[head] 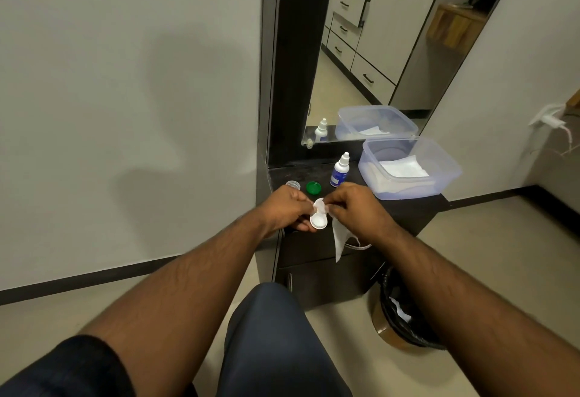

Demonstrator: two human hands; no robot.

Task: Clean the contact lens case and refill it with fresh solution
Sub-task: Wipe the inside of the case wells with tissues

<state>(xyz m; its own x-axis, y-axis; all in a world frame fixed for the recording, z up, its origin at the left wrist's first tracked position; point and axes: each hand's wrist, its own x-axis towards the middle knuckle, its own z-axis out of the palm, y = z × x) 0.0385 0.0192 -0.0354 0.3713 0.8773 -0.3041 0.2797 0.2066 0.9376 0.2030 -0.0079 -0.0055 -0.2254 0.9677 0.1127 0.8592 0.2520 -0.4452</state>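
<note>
The white contact lens case [319, 220] is uncapped and held above the front of the dark cabinet top [408, 208]. My left hand [287, 210] grips the case from the left. My right hand [353, 208] pinches a white tissue [340, 236] and presses a corner of it into the far well; the rest of the tissue hangs down. A green cap [313, 187] and a clear cap [292, 184] lie on the cabinet behind my hands. The white solution bottle [340, 170] with a blue label stands upright just beyond them.
A clear plastic tub [408, 170] with white tissues sits at the back right of the cabinet. A mirror [361, 51] stands behind it. A bin [405, 312] with a black liner is on the floor at the right. My knee [270, 318] is below the cabinet.
</note>
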